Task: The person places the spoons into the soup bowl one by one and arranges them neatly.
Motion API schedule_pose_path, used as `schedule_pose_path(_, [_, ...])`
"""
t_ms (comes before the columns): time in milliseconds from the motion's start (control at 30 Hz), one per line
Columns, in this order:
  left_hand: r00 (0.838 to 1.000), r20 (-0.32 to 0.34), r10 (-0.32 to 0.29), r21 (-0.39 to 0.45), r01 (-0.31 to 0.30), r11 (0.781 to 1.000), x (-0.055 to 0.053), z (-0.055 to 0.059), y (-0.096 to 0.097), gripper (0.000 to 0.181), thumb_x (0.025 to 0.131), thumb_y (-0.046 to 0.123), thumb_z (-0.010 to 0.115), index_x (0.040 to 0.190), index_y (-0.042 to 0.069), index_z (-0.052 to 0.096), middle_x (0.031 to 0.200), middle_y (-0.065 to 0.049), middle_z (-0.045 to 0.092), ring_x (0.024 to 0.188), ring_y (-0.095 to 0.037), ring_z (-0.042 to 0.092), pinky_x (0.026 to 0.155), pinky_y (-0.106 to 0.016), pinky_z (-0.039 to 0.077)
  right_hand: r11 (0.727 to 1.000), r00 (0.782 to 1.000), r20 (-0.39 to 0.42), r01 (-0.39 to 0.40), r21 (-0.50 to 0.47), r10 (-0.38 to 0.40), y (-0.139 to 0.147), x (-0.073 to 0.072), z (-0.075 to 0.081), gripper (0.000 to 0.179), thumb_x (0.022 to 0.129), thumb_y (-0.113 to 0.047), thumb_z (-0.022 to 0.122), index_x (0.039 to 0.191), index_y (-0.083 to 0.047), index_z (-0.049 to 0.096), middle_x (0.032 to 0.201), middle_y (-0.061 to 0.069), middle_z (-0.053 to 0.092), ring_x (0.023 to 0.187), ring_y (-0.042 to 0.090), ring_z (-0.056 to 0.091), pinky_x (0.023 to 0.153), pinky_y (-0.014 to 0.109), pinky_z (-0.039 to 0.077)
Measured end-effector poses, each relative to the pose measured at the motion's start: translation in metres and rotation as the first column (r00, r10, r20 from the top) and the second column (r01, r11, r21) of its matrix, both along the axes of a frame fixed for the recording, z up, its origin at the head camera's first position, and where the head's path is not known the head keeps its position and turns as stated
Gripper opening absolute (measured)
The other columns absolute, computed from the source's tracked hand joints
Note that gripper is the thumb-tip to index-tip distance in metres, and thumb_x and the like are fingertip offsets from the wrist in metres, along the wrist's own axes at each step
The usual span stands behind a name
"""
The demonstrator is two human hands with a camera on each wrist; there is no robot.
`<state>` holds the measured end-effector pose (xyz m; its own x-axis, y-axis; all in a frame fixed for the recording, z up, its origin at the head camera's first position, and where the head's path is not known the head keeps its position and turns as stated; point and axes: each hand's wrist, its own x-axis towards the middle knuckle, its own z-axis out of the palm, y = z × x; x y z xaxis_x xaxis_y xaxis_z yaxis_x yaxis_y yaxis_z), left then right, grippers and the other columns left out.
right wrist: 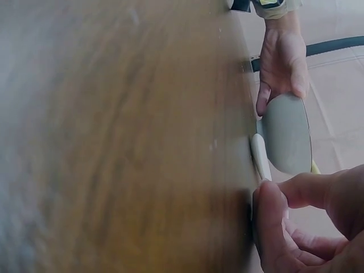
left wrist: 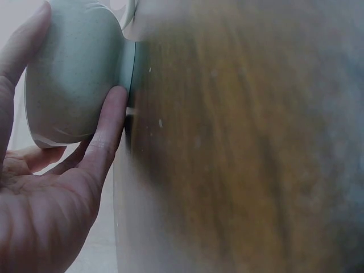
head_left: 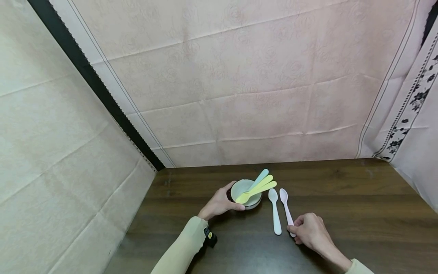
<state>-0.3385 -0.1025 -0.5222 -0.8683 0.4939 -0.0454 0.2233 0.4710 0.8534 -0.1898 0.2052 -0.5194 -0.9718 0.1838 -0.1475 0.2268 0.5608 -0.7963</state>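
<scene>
My left hand (head_left: pixel 222 201) is curled round the side of a pale green bowl (left wrist: pixel 74 74) that stands on the table. Inside the bowl rest a blue spoon (head_left: pixel 261 177) and two yellow-green spoons (head_left: pixel 270 185), their handles sticking out over the right rim. To the bowl's right, a white-blue spoon (head_left: pixel 275 213) lies flat on the wood. Beside it is a pale pink spoon (head_left: pixel 286 207), whose handle end my right hand (head_left: pixel 309 231) pinches between thumb and fingers. In the right wrist view, those fingers (right wrist: pixel 273 210) are close to the tabletop.
The dark wooden table (head_left: pixel 239 247) meets a pale cloth wall (head_left: pixel 256 95) at its back edge. More cloth hangs at the left (head_left: pixel 68 152) and right sides. A black device (head_left: pixel 210 238) is strapped at the left wrist.
</scene>
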Motion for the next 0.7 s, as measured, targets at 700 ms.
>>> schedule_pose_path(700, [1.0,0.012,0.009,0.012,-0.009,1.0,0.0004,0.001,0.0007,0.102,0.083,0.034,0.097,0.168,0.023,0.043,0.16,-0.003,0.058,0.141,-0.026,0.054,0.124,-0.058,0.039,0.981,0.998,0.03,0.056,-0.186,-0.051,0.0073,0.0037,0.0003,0.011,0.091,-0.004,0.081,0.087,0.005,0.076,0.067,0.004,0.074,0.056,0.012,0.071,0.056,0.028,0.061])
